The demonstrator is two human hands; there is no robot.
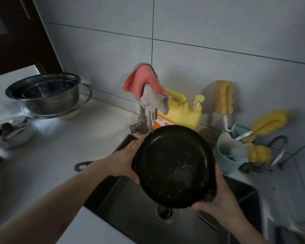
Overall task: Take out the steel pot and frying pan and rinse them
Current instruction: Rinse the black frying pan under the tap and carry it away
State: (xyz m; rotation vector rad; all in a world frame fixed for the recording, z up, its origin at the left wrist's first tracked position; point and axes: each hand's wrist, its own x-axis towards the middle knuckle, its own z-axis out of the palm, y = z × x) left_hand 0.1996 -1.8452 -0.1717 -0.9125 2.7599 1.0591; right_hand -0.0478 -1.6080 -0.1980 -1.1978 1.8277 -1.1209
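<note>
Head view looks down on the round black frying pan (174, 166), tilted over the dark steel sink (123, 199) with its inside facing up, and a thin stream of water from the steel tap (152, 115) strikes its upper left rim. Left hand (123, 164) grasps the pan's left edge, fingers curled round the rim. Right hand (217, 201) grips the lower right edge, thumb along the rim. White flecks and wet streaks show on the pan's floor. A dark handle loop (81, 166) pokes out on the counter at the sink's left edge, behind the left wrist.

Over at the white counter's (51, 147) back left corner sits the shiny steel pot (46, 94), smaller bowls nested inside, resting on a glass lid (60, 111). A pink and grey cloth (146, 87) drapes over the tap. Behind the sink stands a yellow detergent jug (181, 110).
</note>
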